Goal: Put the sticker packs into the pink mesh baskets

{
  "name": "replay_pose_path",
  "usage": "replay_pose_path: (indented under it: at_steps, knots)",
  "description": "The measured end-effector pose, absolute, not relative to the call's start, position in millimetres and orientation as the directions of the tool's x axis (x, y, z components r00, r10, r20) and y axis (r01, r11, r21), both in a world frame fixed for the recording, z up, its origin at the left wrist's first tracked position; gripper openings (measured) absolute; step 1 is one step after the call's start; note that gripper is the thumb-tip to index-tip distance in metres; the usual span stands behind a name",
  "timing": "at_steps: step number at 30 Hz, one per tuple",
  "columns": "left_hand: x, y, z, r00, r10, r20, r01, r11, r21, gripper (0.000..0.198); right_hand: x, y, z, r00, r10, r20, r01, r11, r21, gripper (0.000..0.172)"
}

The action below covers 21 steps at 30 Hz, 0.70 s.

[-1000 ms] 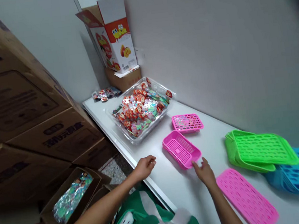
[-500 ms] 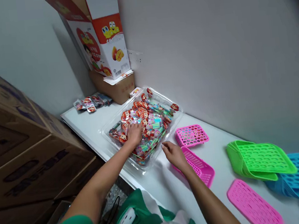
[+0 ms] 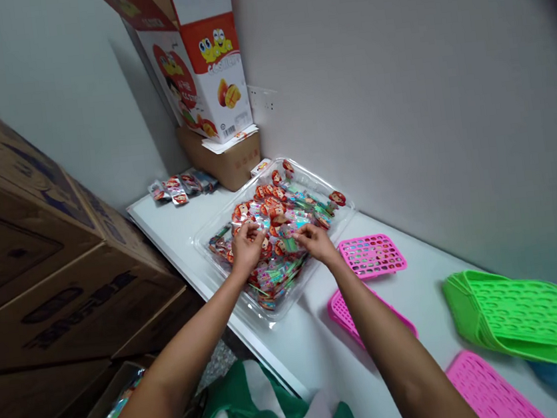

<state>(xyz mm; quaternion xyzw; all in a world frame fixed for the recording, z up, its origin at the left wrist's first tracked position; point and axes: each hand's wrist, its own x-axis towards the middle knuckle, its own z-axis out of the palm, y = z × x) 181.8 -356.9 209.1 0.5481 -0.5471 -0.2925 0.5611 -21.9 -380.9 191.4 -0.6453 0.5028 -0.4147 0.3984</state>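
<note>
A heap of clear-wrapped figure packets (image 3: 274, 263) fills the transparent plastic tray (image 3: 271, 316), and both hands are over it. The packet with the green patch (image 3: 290, 242) lies immediately left of the right fingertips, so the right hand (image 3: 314, 242) is the nearer one; the left hand (image 3: 247, 247) rests across the heap, farther left. Its long axis is hard to read among the overlapping wrappers. The right thumb and forefinger are drawn together at its edge, the left fingers curled with thumb close (whether either truly pinches film, I cannot tell).

The tray's long sides run from near left to far right on the white table (image 3: 289, 348), close to the grey wall (image 3: 399, 121). Beneath the right forearm, partly hidden, sits the open pink basket (image 3: 340, 310); beyond it stands the slotted-topped pink basket (image 3: 371, 255). Green baskets (image 3: 516, 309) lie farther right, and brown cartons (image 3: 38, 263) crowd the left.
</note>
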Motion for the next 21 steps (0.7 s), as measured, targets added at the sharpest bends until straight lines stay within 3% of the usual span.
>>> replay_pose_path:
  at_steps: [3,5,7,9,11,14,15,17,18,19,21]
  knots:
    - [168,-345,217,0.308,-0.951,0.017,0.193,0.080,0.978,0.032,-16,-364,195,0.148,-0.988,0.039,0.025,-0.036,-0.999,0.038]
    - [160,-336,218,0.095,-0.978,-0.185,0.412,-0.131,0.902,0.033,-10,-350,199,0.171,-0.985,-0.024,0.151,0.050,-0.987,0.042]
    - [156,-329,217,-0.160,-0.947,-0.278,0.516,-0.320,0.794,0.027,-5,-338,201,0.229,-0.972,-0.052,0.153,0.088,-0.984,0.043]
    - [157,-326,213,-0.229,-0.919,-0.320,0.576,-0.393,0.717,0.016,-5,-335,202,0.253,-0.967,-0.018,0.012,0.022,-1.000,0.039]
    - [163,-325,209,-0.150,-0.902,-0.405,0.616,-0.405,0.676,0.006,-6,-344,202,0.170,-0.983,0.068,-0.265,-0.112,-0.958,0.035]
    - [183,-329,207,-0.092,-0.868,-0.488,0.592,-0.442,0.674,0.002,-8,-372,203,0.082,-0.967,0.240,-0.739,-0.221,-0.637,0.023]
    - [190,-331,208,-0.099,-0.868,-0.487,0.570,-0.451,0.687,0.003,-7,-382,203,0.115,-0.961,0.250,-0.844,-0.228,-0.485,0.029]
    - [207,-336,209,-0.119,-0.872,-0.474,0.537,-0.458,0.708,0.005,-7,-400,204,0.206,-0.958,0.199,-0.941,-0.250,-0.230,0.035]
    - [214,-339,209,-0.125,-0.874,-0.469,0.530,-0.459,0.713,0.007,-7,-407,205,0.228,-0.958,0.172,-0.954,-0.255,-0.160,0.032]
    - [220,-342,210,-0.127,-0.875,-0.467,0.529,-0.458,0.715,0.008,-8,-412,206,0.225,-0.960,0.165,-0.959,-0.248,-0.136,0.026]
    - [229,-351,211,-0.118,-0.874,-0.471,0.536,-0.455,0.711,0.010,-11,-417,213,0.160,-0.963,0.218,-0.955,-0.207,-0.212,0.015]
